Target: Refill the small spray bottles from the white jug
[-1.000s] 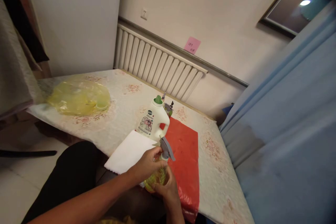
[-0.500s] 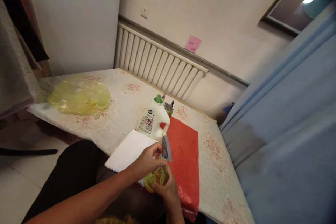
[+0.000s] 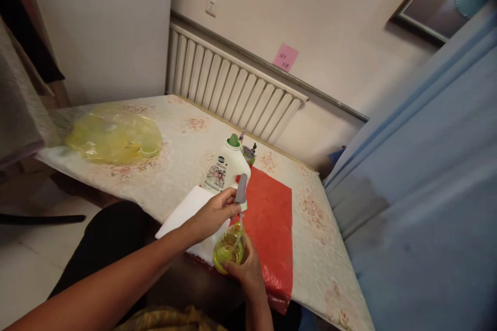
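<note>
My left hand point(image 3: 217, 213) is closed on a spray bottle's head point(image 3: 241, 191), which has a grey top and a pale collar. From the collar a thin tube point(image 3: 240, 220) runs down into the mouth of a ribbed, see-through yellow-green spray bottle point(image 3: 227, 249). My right hand point(image 3: 248, 269) is wrapped round that bottle from the right, tilting it slightly. Just behind them stands a white jug point(image 3: 232, 165) with a handle, a printed label and a green piece in its open neck.
White paper point(image 3: 182, 217) and a red sheet point(image 3: 272, 227) lie on the flower-patterned tablecloth point(image 3: 174, 139). A crumpled yellow plastic bag point(image 3: 104, 137) lies left, beside a pale green cap point(image 3: 148, 151). Behind the jug is another grey-topped item point(image 3: 249, 154). A radiator point(image 3: 229, 83) and blue curtain point(image 3: 411, 191) border the table.
The spray head has come up off the bottle in my left hand, so a gap with the tube now shows. My right hand keeps its hold on the bottle.
</note>
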`<state>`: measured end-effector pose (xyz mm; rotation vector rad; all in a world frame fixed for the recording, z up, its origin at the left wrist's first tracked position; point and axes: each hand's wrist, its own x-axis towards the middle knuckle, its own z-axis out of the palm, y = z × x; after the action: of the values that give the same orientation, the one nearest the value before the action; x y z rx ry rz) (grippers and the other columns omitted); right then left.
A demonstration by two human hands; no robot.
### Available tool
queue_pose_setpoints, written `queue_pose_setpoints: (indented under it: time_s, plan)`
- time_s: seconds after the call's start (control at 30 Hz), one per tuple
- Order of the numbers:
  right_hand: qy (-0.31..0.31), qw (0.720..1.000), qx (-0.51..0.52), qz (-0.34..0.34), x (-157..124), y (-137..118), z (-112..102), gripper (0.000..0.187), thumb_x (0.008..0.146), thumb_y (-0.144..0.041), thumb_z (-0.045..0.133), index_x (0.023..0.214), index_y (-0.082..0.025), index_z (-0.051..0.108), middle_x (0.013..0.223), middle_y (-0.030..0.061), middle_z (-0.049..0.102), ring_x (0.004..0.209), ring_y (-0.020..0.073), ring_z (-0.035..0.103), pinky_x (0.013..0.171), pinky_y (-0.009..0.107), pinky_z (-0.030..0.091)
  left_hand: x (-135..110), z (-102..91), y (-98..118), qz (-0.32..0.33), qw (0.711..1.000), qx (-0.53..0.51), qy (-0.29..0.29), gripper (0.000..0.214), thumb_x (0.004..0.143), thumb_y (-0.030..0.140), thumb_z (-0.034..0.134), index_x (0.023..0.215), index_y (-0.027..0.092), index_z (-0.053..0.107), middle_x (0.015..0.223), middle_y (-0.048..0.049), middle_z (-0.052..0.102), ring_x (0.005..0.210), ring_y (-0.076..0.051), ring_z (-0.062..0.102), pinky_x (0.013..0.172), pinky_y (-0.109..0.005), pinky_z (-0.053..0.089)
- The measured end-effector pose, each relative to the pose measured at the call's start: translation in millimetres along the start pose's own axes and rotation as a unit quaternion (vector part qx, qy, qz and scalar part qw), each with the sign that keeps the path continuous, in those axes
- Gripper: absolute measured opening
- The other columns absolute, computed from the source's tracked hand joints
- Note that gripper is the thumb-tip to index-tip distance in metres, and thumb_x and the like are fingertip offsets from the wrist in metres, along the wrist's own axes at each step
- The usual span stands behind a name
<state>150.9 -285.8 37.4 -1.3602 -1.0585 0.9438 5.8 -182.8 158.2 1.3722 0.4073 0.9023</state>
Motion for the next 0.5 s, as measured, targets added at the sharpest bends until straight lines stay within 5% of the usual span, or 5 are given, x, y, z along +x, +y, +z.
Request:
queue_pose_setpoints:
  time_s: [0.13,0.37,0.5]
  plan:
    - [-0.010,1.000,0.004,0.006,0,-5,0,0.075,0.049,-0.024,0.081,0.121,-0.020,0.061,0.112,0.0063,0.072,0.107,0.0304,0.065,0.094,0.040,0.051,2,-5.2,6,0.002,1.000,-0.001,-0.006,0.027,0.085,0.039,0.062,0.099,0.017,0.055,0.086,-0.0021,0.063,0.076,-0.016,0.062,0.064,-0.027,0.049]
    - [0.010,1.000,0.006,-0.004,-2,-7,-2,0.078,0.049,-0.028,0.084,0.123,-0.021,0.061,0.113,0.0056,0.072,0.109,0.0302,0.065,0.095,0.040,0.051,2,-11.4,15,0.031,0.997,-0.029,0.065,0.033,0.088,0.040,0.062,0.110,0.017,0.055,0.091,-0.0033,0.065,0.084,-0.019,0.067,0.071,-0.032,0.058]
    - [0.001,1.000,0.015,-0.003,-2,-10,-2,0.076,0.049,-0.028,0.084,0.122,-0.020,0.061,0.112,0.0065,0.072,0.107,0.0299,0.065,0.095,0.040,0.051,-1,-15.3,12,0.013,0.999,0.019,0.033,0.028,0.089,0.035,0.062,0.110,0.017,0.058,0.088,-0.0034,0.067,0.080,-0.019,0.069,0.069,-0.031,0.059]
